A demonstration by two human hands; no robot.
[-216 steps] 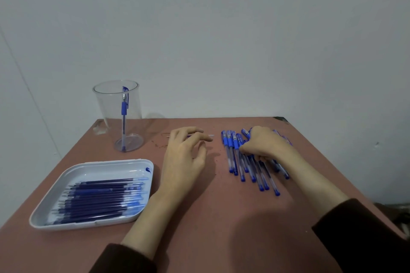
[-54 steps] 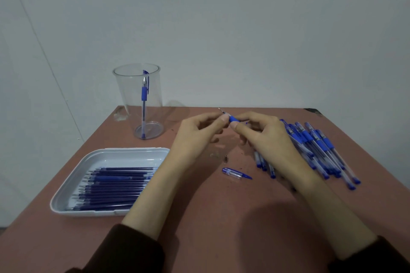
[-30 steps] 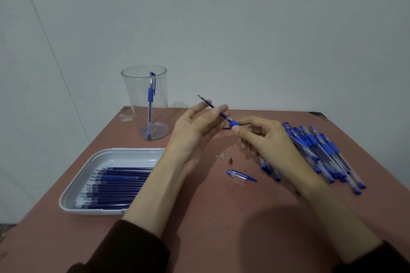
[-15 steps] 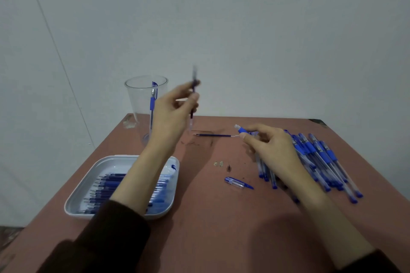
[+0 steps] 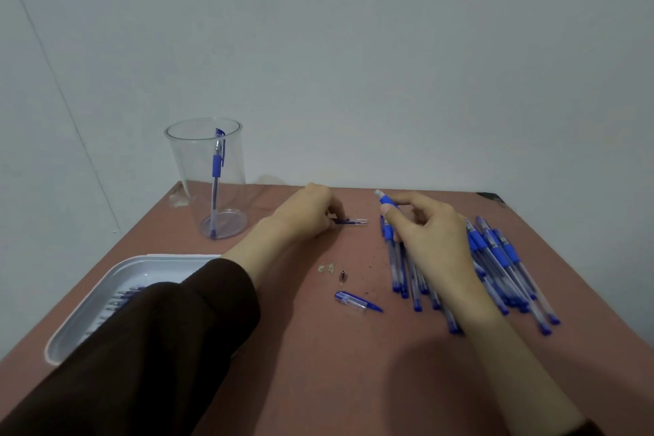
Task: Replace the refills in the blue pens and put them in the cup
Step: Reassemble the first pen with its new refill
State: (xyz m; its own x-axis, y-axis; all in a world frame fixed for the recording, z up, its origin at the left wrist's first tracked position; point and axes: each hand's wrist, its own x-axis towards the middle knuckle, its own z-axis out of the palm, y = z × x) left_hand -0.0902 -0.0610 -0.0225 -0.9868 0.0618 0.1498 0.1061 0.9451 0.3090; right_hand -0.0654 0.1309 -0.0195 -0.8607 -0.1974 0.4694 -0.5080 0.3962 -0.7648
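Note:
My right hand pinches an open blue pen barrel by its blue grip, the open end pointing up and left. My left hand is down on the table with curled fingers on the end of a thin dark refill that lies flat there. A loose pen cap and a small metal tip lie on the table between my arms. Several blue pens are piled under and right of my right hand. The clear cup at the back left holds one blue pen.
A white tray with several dark refills sits at the front left, partly hidden by my dark left sleeve. Small scraps lie by the metal tip. The brown table ends at a grey wall behind.
My left hand pulled the refill out of the barrel, lifted it, and has now come down to the table beside the cup. My right hand keeps holding the barrel.

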